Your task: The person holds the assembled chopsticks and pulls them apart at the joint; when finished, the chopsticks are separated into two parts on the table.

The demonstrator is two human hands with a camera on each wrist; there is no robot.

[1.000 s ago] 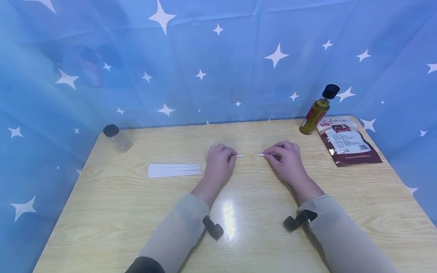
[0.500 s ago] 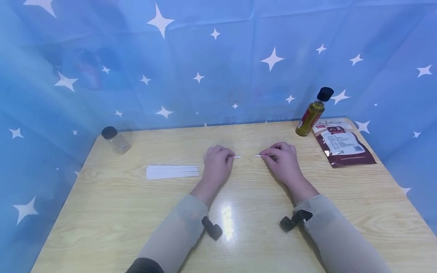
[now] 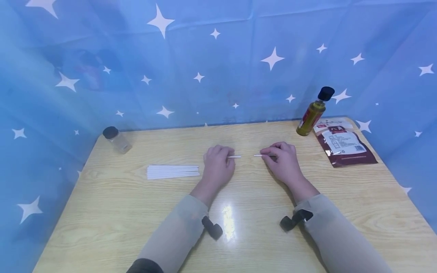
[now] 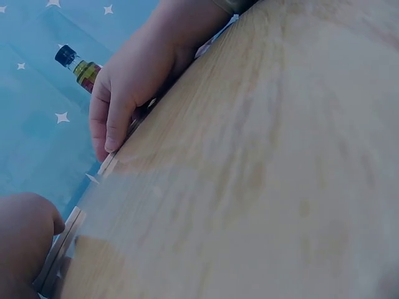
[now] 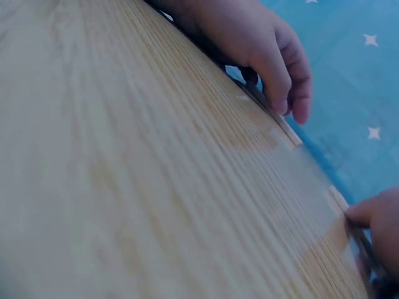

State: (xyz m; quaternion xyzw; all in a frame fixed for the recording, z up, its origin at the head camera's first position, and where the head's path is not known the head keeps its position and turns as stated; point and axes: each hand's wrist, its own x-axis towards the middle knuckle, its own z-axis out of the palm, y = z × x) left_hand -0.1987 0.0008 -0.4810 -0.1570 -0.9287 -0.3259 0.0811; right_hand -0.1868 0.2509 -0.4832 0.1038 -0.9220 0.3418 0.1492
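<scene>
Two thin white sticks lie end to end on the table with a gap between their tips. My left hand is over the left stick; its thumb and fingertips look slightly apart from it in the right wrist view. With thumb and fingertips, my right hand pinches the right stick, whose tip points toward the other one. Both palms hide the sticks' outer parts. Left of my left hand lies a row of several white sticks, side by side.
A clear jar with a black lid stands at the table's back left. Toward the back right are an oil bottle and a dark red food pouch. Behind the wooden table hangs a blue starry cloth.
The fingers of my left hand have loosened, so more of the left stick shows. My right hand keeps its pinch. The head view has shifted slightly.
</scene>
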